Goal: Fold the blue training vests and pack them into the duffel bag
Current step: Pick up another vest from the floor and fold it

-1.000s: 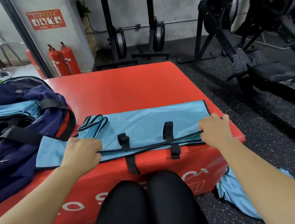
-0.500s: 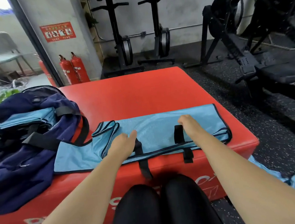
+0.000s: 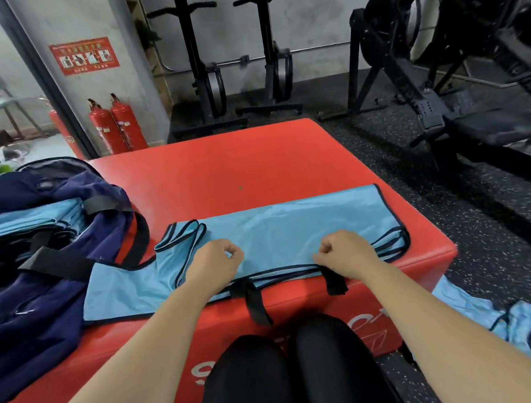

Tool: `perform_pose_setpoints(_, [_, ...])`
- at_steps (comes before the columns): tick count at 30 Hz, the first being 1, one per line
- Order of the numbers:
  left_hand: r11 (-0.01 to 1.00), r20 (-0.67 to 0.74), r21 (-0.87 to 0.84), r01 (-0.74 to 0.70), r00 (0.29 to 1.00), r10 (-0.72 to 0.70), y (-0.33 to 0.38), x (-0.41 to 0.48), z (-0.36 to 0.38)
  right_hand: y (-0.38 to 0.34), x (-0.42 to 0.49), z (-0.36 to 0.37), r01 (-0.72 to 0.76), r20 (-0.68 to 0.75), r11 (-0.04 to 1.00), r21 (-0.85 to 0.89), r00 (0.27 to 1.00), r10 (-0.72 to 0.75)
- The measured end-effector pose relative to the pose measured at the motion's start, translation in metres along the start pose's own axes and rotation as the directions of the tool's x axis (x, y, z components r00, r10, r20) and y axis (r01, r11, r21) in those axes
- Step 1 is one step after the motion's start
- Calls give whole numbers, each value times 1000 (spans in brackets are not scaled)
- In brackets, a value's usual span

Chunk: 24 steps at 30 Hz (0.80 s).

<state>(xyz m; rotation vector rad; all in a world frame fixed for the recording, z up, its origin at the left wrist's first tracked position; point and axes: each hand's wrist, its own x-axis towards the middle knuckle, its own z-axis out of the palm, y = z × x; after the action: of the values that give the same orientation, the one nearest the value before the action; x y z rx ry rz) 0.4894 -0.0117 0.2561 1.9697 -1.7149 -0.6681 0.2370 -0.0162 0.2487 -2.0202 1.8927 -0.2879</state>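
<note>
packing is part done at the left: the navy fabric duffel bag (image 3: 40, 285) lies open on the red padded plyo box (image 3: 238, 165), with folded light blue vests (image 3: 31, 218) stacked inside. touching its rim, the light blue black-trimmed training vest (image 3: 292, 228) lies folded lengthwise along the box's near edge. a second ago the hands gripped its two ends; both have since slid inward. the left hand (image 3: 213, 263) now rests curled on the cloth by the left black strap (image 3: 255, 302). the right hand (image 3: 345, 250) is curled at the hem by the right black strap (image 3: 333, 280). whether either pinches fabric, i cannot tell. this likely sets up a crosswise fold. crumpled blue vests (image 3: 509, 324) wait on the floor, right.
</note>
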Motion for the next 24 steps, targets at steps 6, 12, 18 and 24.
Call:
perform_pose_setpoints(6, [843, 75, 441, -307, 949, 307, 10, 6, 14, 1, -15, 12, -37, -197, 999, -30, 980, 30])
perform_pose_setpoints(12, [754, 335, 549, -362, 921, 199, 11, 11, 37, 11, -20, 29, -214, -256, 970, -112, 950, 180])
perform_pose_setpoints(18, [767, 360, 553, -327, 923, 134, 1, 9, 44, 61, -33, 20, -431, -200, 897, -104, 892, 405])
perform_pose_setpoints(24, [757, 366, 565, -328, 922, 126, 3, 7, 44, 53, -25, 4, -368, -301, 915, -166, 903, 308])
